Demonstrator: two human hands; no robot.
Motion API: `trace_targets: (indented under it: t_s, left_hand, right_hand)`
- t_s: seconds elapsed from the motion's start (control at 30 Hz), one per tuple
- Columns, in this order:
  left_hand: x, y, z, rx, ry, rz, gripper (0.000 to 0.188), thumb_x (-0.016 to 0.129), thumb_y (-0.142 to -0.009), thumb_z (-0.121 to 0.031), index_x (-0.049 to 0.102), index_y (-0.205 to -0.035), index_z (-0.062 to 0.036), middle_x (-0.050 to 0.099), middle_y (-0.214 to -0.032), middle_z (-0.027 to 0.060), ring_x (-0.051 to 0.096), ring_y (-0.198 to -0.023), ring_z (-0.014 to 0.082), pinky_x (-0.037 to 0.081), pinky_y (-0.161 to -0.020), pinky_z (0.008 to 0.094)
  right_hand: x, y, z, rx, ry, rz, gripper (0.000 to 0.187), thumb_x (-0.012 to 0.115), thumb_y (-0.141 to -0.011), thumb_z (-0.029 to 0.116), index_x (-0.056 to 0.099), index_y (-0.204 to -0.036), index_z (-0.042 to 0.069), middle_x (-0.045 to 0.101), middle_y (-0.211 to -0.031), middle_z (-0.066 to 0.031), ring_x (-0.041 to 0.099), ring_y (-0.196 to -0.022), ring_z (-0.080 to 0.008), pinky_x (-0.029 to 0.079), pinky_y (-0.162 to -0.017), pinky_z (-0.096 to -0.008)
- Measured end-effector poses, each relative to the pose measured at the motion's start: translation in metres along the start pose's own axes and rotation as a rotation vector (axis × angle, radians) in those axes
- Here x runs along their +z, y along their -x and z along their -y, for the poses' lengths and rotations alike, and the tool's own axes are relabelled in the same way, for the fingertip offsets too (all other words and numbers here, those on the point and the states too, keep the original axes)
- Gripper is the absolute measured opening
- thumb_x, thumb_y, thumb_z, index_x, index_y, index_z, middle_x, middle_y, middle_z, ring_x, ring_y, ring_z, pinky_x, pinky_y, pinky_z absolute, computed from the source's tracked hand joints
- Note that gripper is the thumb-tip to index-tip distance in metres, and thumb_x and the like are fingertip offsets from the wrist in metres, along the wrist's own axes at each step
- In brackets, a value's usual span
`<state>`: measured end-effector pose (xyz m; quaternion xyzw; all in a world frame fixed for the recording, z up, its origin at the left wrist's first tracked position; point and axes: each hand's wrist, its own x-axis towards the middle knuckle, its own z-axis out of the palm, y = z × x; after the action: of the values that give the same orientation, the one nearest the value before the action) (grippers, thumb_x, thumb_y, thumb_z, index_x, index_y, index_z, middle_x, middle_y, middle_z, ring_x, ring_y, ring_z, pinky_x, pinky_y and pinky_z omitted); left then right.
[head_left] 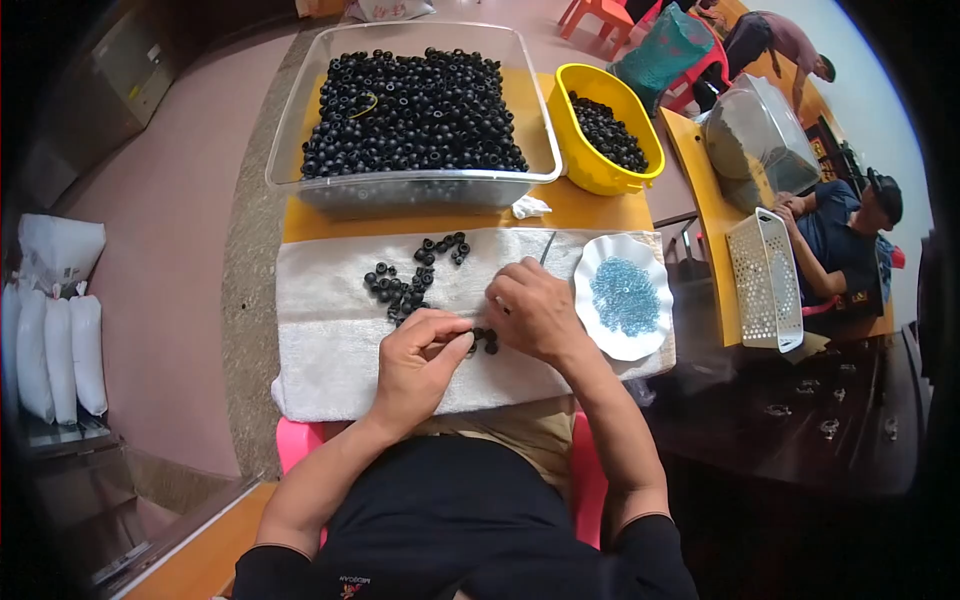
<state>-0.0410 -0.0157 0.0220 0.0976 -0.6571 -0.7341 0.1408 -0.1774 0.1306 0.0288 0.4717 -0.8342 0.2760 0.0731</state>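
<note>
Above the white cloth (pixel 325 350), my left hand (pixel 418 362) pinches a small black bead-like piece at its fingertips. A few more black pieces (pixel 490 346) show between my two hands. My right hand (pixel 537 308) is close by on the right, its fingers curled and closed; what they hold is hidden. A thin dark pointed tool (pixel 548 247) shows just beyond its knuckles, and I cannot tell whether the hand grips it. Loose black beads (pixel 395 288) lie scattered beyond my left hand. Beside my right hand, a white scalloped plate (pixel 592 335) holds many small clear bluish beads.
A large clear bin (pixel 420 187) full of black beads stands at the far side, with a yellow basin (pixel 600 172) of similar beads beside it. Crumpled white tissue (pixel 531 207) lies below them. At right, a person (pixel 850 235) sits near a white perforated basket (pixel 770 280).
</note>
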Motion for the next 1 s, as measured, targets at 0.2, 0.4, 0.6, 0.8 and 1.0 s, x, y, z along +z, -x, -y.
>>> trace_targets:
  t_s: [0.2, 0.4, 0.6, 0.8, 1.0]
  left_hand:
    - [-0.001, 0.003, 0.008, -0.047, 0.039, 0.041, 0.013, 0.067, -0.088, 0.004, 0.067, -0.101, 0.0028, 0.064, -0.099, 0.0056, 0.062, -0.082, 0.0084, 0.051, -0.073, 0.0221]
    - [0.000, 0.004, 0.015, -0.134, 0.153, 0.051, 0.013, 0.068, -0.088, 0.003, 0.066, -0.101, 0.0017, 0.067, -0.093, 0.0043, 0.066, -0.084, 0.0101, 0.054, -0.076, 0.0231]
    - [0.001, 0.005, 0.012, -0.204, 0.192, 0.053, 0.013, 0.069, -0.088, 0.002, 0.066, -0.100, 0.0016, 0.068, -0.092, 0.0036, 0.065, -0.084, 0.0088, 0.054, -0.075, 0.0224]
    - [-0.001, 0.007, 0.011, -0.198, 0.151, 0.080, 0.013, 0.070, -0.088, 0.000, 0.067, -0.101, 0.0013, 0.068, -0.091, 0.0039, 0.065, -0.082, 0.0093, 0.054, -0.075, 0.0226]
    - [0.003, 0.008, 0.011, -0.182, 0.174, 0.084, 0.013, 0.070, -0.088, -0.001, 0.067, -0.101, 0.0012, 0.068, -0.090, 0.0041, 0.065, -0.080, 0.0094, 0.054, -0.074, 0.0231]
  right_hand:
    - [0.008, -0.001, -0.004, -0.030, 0.234, 0.153, 0.007, 0.068, -0.073, 0.014, 0.066, -0.078, 0.010, 0.063, -0.083, -0.0039, 0.058, -0.082, -0.0242, 0.051, -0.071, -0.0354]
    - [-0.007, 0.003, 0.001, -0.034, 0.118, 0.115, 0.009, 0.069, -0.074, 0.010, 0.069, -0.083, 0.009, 0.066, -0.088, -0.0051, 0.060, -0.085, -0.0238, 0.051, -0.074, -0.0356]
    - [-0.032, 0.008, -0.018, 0.112, -0.075, -0.091, 0.011, 0.071, -0.077, 0.002, 0.069, -0.086, 0.005, 0.067, -0.090, -0.0100, 0.065, -0.085, -0.0296, 0.053, -0.074, -0.0375]
    - [-0.084, 0.016, -0.057, 0.304, 0.138, 0.014, 0.009, 0.070, -0.080, 0.004, 0.070, -0.089, 0.003, 0.068, -0.086, -0.0127, 0.068, -0.075, -0.0283, 0.054, -0.068, -0.0344]
    - [-0.096, 0.038, -0.064, 0.411, 0.277, 0.223, 0.014, 0.069, -0.078, 0.008, 0.071, -0.091, 0.003, 0.069, -0.091, -0.0130, 0.066, -0.084, -0.0332, 0.053, -0.075, -0.0388]
